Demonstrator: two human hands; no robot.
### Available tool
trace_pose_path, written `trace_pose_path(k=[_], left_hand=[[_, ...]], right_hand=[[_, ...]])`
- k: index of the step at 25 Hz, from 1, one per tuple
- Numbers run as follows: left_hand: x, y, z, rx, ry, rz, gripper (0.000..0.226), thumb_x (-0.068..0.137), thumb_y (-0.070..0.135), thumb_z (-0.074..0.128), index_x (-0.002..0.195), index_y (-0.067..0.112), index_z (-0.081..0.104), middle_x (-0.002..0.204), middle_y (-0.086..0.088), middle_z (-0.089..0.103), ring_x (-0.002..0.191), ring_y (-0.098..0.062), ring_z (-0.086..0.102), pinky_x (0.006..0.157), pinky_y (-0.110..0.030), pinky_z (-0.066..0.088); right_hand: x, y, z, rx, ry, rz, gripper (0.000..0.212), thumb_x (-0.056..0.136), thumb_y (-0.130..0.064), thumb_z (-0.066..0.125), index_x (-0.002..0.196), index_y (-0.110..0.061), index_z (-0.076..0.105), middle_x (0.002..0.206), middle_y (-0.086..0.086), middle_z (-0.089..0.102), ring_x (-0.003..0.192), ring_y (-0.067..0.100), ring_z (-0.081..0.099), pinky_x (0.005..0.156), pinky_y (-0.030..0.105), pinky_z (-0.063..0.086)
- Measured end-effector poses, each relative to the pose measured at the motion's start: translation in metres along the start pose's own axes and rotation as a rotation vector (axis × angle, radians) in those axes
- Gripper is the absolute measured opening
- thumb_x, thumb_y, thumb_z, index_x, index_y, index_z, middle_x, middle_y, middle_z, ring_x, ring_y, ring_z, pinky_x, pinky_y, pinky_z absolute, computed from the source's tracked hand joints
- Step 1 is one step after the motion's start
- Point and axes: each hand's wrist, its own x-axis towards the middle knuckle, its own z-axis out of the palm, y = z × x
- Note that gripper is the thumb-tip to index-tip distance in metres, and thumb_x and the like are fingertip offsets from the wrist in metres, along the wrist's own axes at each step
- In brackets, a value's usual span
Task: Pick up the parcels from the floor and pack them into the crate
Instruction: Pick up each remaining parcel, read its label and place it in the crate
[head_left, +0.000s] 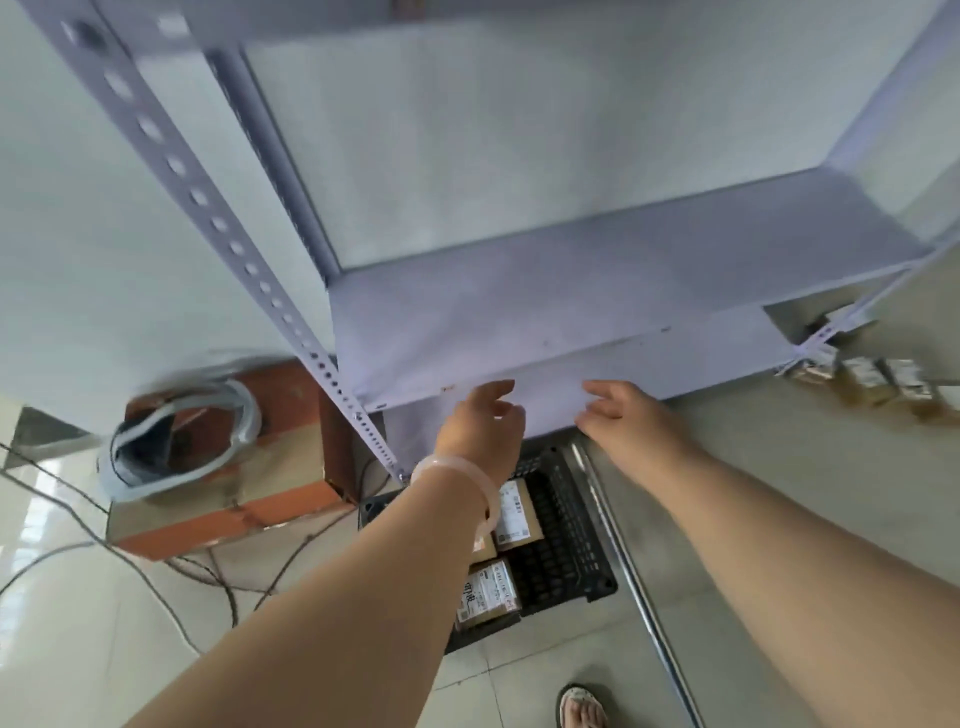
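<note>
Both bare forearms stretched forward, the left hand (480, 421) and right hand (623, 415) with fingers loosely relaxed and holding nothing, just in front of the grey metal shelf (571, 291). Beneath them sat a black perforated crate (566, 545) containing three packed parcels (517, 512), brown cardboard with white printed labels, one mostly hidden by the left wrist. At least three loose parcels (865, 376), similar but blurred, lay in a row on the floor (779, 467) well off to the right.

Left hand (480, 423) and right hand (626, 423) hover by the shelf (571, 312) edge, fingers loose, empty. Below, the black crate (563, 545) holds parcels (511, 512); more boxes (865, 376) lie far right on the floor (779, 441).
</note>
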Motion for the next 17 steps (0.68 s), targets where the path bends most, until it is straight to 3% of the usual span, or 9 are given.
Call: trace_pose_path(k=[5,8,11,14,17], left_hand=[[-0.107,0.147,0.003,0.015,-0.08,0.278,0.037,0.092,0.027,0.051,0.128,0.032,0.054,0.115,0.002,0.065,0.077,-0.021,0.06,0.077,-0.028,0.051],[-0.168,0.215,0.015,0.03,-0.154,0.402,0.037,0.092,0.026,0.051,0.128,0.03,0.055,0.113,-0.001,0.067,0.092,-0.026,0.065,0.082,-0.03,0.052],[-0.226,0.276,0.041,0.058,-0.235,0.534,0.037,0.093,0.026,0.049,0.129,0.029,0.055,0.112,-0.002,0.068,0.087,-0.024,0.064,0.087,-0.034,0.054],[-0.266,0.33,0.08,0.061,-0.262,0.628,0.036,0.094,0.025,0.049,0.129,0.028,0.054,0.115,-0.002,0.066,0.086,-0.024,0.065,0.082,-0.032,0.056],[-0.312,0.381,0.135,0.089,-0.294,0.73,0.038,0.094,0.021,0.047,0.132,0.025,0.051,0.11,0.0,0.063,0.071,-0.01,0.058,0.063,-0.016,0.046]], right_hand=[[-0.116,-0.064,-0.131,-0.012,0.228,-0.074,0.046,0.088,-0.026,0.064,0.132,-0.024,0.053,0.124,0.003,0.061,0.113,0.02,0.058,0.093,0.028,0.044],[-0.184,-0.081,-0.198,0.01,0.333,-0.076,0.047,0.087,-0.028,0.064,0.133,-0.026,0.052,0.124,0.0,0.06,0.111,0.018,0.058,0.088,0.027,0.046],[-0.248,-0.083,-0.269,0.036,0.452,-0.077,0.048,0.086,-0.029,0.063,0.134,-0.027,0.052,0.124,-0.001,0.06,0.11,0.02,0.059,0.091,0.031,0.049],[-0.298,-0.07,-0.341,0.025,0.563,-0.073,0.046,0.087,-0.028,0.061,0.133,-0.025,0.053,0.125,0.0,0.06,0.108,0.022,0.06,0.094,0.032,0.049],[-0.341,-0.033,-0.42,0.086,0.683,-0.049,0.044,0.088,-0.029,0.061,0.131,-0.026,0.054,0.119,-0.003,0.062,0.098,0.016,0.06,0.083,0.025,0.047]])
